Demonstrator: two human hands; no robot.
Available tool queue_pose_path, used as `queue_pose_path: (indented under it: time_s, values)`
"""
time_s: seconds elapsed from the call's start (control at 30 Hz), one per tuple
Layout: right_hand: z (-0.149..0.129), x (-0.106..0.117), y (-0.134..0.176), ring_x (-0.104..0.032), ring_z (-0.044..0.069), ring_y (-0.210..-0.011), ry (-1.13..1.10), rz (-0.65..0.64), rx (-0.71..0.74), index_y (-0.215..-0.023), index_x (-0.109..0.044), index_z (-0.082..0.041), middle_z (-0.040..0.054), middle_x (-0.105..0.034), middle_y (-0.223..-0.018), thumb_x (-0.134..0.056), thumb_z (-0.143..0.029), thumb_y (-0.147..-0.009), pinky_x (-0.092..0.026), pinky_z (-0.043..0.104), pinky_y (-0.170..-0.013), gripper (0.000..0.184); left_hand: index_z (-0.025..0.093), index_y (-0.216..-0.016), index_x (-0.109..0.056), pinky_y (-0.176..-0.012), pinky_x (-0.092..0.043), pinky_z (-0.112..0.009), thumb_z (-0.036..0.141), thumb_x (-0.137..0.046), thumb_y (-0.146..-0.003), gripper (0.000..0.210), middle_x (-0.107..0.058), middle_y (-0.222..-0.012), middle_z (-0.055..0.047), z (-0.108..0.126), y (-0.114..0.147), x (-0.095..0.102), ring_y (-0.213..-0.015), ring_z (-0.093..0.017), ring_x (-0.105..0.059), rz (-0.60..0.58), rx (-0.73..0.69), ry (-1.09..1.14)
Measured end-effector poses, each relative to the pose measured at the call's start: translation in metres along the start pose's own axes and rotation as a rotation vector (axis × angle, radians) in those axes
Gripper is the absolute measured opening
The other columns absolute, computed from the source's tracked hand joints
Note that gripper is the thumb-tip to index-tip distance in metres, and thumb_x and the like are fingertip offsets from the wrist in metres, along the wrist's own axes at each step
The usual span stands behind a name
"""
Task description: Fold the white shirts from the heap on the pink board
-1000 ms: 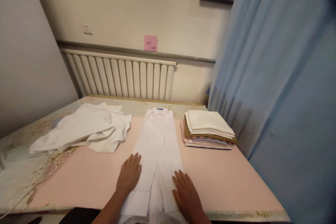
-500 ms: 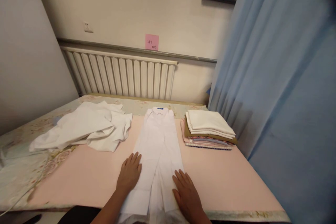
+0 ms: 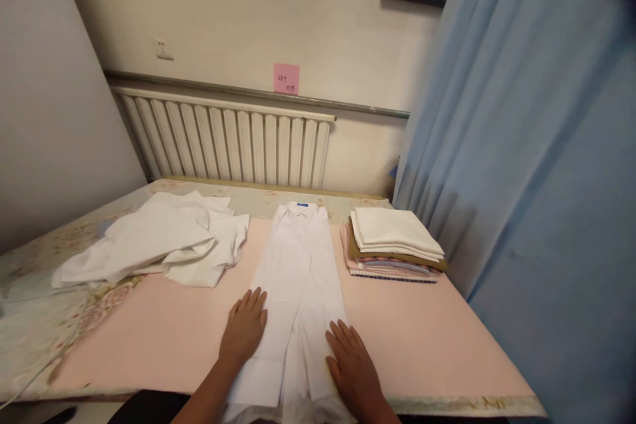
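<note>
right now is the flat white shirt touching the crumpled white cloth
Apart. The head view shows a strip of the pink cover bare between the shirt and the crumpled cloth.

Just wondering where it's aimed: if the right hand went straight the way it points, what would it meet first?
Most likely the white shirt: the right hand lies at its right edge, fingers slanting inward, so it would run over the shirt, roughly toward the collar.
</note>
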State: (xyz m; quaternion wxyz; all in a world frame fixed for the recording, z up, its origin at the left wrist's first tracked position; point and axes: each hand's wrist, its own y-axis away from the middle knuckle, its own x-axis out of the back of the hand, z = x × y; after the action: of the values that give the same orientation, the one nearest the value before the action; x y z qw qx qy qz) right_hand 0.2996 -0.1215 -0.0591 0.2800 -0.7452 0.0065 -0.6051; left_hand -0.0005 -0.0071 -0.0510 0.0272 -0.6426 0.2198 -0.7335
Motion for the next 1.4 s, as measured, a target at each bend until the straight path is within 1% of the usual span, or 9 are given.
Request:
queue_pose_path:
  time_s: [0.2, 0.4, 0.67, 0.8, 0.97, 1.17, 1.27, 1.4]
  values:
    - [-0.0002, 0.0006, -0.0004, -0.036, 0.025, -0.137, 0.021, -0.023, 0.000, -0.135, -0.049, -0.023, 0.0028, -0.044, -0.145, -0.050, -0.017, -0.086, -0.034, 0.046, -0.111, 0.049, 0.019, -0.135, -0.050, -0.108, -0.030, -0.045, 0.032, -0.034, -0.093, 0.047, -0.048, -0.143, -0.006, -0.0004, 0.0000, -0.0001, -0.135, -0.026, -0.039, -0.006, -0.001, -0.008]
    - [0.0004, -0.0007, 0.0000, -0.036, 0.025, -0.136, 0.005, 0.006, 0.011, -0.135, -0.049, -0.023, 0.0033, -0.045, -0.145, -0.050, -0.017, -0.086, -0.034, 0.046, -0.111, 0.049, 0.019, -0.135, -0.051, -0.108, -0.030, -0.045, 0.032, -0.034, -0.092, 0.047, -0.049, -0.143, -0.007, -0.0012, -0.0001, -0.0009, -0.135, -0.026, -0.038, -0.005, -0.009, -0.009]
    - [-0.0004, -0.0004, -0.0002, -0.037, 0.025, -0.136, 0.018, 0.013, 0.003, -0.133, -0.051, -0.022, 0.0029, -0.046, -0.144, -0.049, -0.017, -0.087, -0.035, 0.046, -0.110, 0.047, 0.020, -0.135, -0.051, -0.108, -0.029, -0.045, 0.032, -0.033, -0.093, 0.047, -0.048, -0.143, -0.006, 0.0007, -0.0004, 0.0017, -0.135, -0.026, -0.038, -0.016, 0.003, -0.003]
    - [-0.0026, -0.0006, -0.0010, -0.038, 0.024, -0.135, -0.004, 0.031, -0.006, -0.133, -0.052, -0.023, 0.0032, -0.048, -0.142, -0.051, -0.017, -0.086, -0.035, 0.045, -0.111, 0.047, 0.019, -0.135, -0.051, -0.109, -0.028, -0.044, 0.032, -0.034, -0.092, 0.047, -0.048, -0.143, -0.007, 0.0006, -0.0005, 0.0014, -0.136, -0.025, -0.037, -0.019, 0.009, 0.006]
    - [-0.0054, -0.0016, -0.0014, -0.039, 0.024, -0.135, -0.019, 0.078, -0.053, -0.129, -0.055, -0.023, 0.0034, -0.051, -0.140, -0.052, -0.021, -0.087, -0.033, 0.045, -0.112, 0.042, 0.019, -0.135, -0.051, -0.108, -0.029, -0.044, 0.032, -0.035, -0.092, 0.047, -0.048, -0.143, -0.007, -0.0002, -0.0006, 0.0004, -0.136, -0.025, -0.037, -0.015, 0.000, 0.011]
    - [-0.0005, 0.0005, 0.0002, -0.035, 0.025, -0.137, 0.004, 0.012, 0.007, -0.135, -0.049, -0.022, 0.0045, -0.046, -0.144, -0.050, -0.016, -0.086, -0.034, 0.047, -0.111, 0.048, 0.019, -0.135, -0.050, -0.108, -0.031, -0.046, 0.033, -0.033, -0.093, 0.048, -0.048, -0.143, -0.007, -0.0007, -0.0005, -0.0002, -0.135, -0.027, -0.038, -0.016, -0.004, 0.012]
    - [-0.0003, 0.0009, 0.0004, -0.035, 0.025, -0.137, 0.000, 0.011, 0.007, -0.134, -0.050, -0.022, 0.0049, -0.045, -0.144, -0.049, -0.017, -0.087, -0.034, 0.047, -0.111, 0.048, 0.019, -0.135, -0.051, -0.108, -0.030, -0.046, 0.033, -0.034, -0.092, 0.048, -0.048, -0.143, -0.007, -0.0003, -0.0006, 0.0002, -0.135, -0.027, -0.038, -0.019, 0.000, 0.023]
    - [-0.0023, 0.0010, -0.0005, -0.037, 0.025, -0.136, -0.019, 0.042, -0.009, -0.133, -0.051, -0.022, 0.0050, -0.048, -0.143, -0.050, -0.018, -0.087, -0.034, 0.046, -0.111, 0.046, 0.019, -0.135, -0.050, -0.108, -0.029, -0.046, 0.032, -0.034, -0.092, 0.047, -0.048, -0.143, -0.008, 0.0013, -0.0008, 0.0029, -0.136, -0.026, -0.037, -0.029, 0.011, 0.028]
